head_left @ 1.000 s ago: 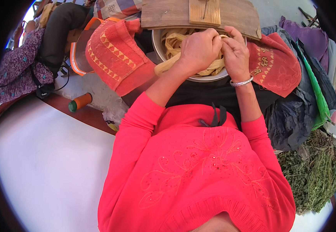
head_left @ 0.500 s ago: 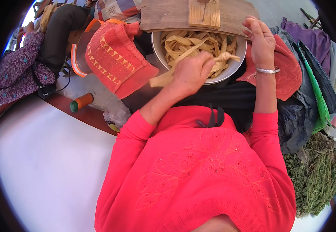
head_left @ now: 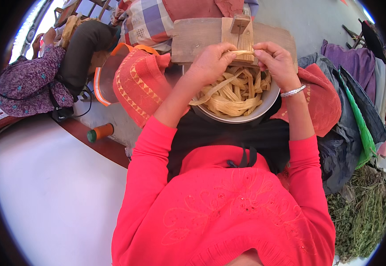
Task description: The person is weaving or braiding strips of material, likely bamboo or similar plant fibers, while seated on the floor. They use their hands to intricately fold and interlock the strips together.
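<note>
Both of my hands are raised over the near edge of a wooden board point(head_left: 275, 42). Between them runs a pale yellow fibrous strip point(head_left: 242, 52), held level. My left hand point(head_left: 210, 63) is closed round it, and a tail of the strip seems to hang below that hand. My right hand point(head_left: 278, 64), with a silver bracelet at the wrist, pinches the other end between thumb and fingers. Just beyond stands a small wooden block point(head_left: 240, 23) with a thin metal pin or blade beneath it. Under my hands a metal bowl point(head_left: 246, 119) holds a tangle of similar strips point(head_left: 233, 104).
Red patterned cloths point(head_left: 139, 84) lie left and right of the bowl. A green-and-orange cylinder point(head_left: 100, 132) lies on the left. Dried green plants point(head_left: 361, 213) and folded fabrics point(head_left: 350, 66) are heaped at right. Another person in purple floral clothing point(head_left: 31, 88) sits at far left.
My left hand has moved up from over the bowl to the board with the strip. My right hand has come in from the board's right edge and taken the strip's end.
</note>
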Demonstrator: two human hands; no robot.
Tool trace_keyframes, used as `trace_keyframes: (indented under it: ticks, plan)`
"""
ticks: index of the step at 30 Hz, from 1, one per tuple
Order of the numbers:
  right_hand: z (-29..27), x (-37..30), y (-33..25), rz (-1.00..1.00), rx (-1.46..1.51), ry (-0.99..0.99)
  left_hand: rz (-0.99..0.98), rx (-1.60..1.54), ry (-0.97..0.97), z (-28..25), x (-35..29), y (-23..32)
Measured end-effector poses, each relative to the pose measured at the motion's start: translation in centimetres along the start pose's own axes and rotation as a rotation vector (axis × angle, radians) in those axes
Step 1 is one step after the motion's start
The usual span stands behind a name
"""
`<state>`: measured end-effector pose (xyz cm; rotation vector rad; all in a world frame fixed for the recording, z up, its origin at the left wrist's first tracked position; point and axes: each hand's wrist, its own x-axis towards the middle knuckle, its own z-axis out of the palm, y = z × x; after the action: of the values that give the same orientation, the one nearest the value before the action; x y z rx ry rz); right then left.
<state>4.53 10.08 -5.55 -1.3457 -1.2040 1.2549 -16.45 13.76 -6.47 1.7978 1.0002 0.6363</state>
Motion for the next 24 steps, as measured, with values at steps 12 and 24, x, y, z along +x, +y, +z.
trace_keyframes:
  ticks: [12, 24]
  plan:
    - [1.7, 2.8, 2.7, -0.232, -0.527, 0.14, -0.043, 0.203, 0.208, -0.1, 3.7, -4.5]
    - [4.3, -1.9, 0.6, -0.643, -0.963, 0.324, -0.233, -0.543, 0.033, 4.7, -2.2, -0.4]
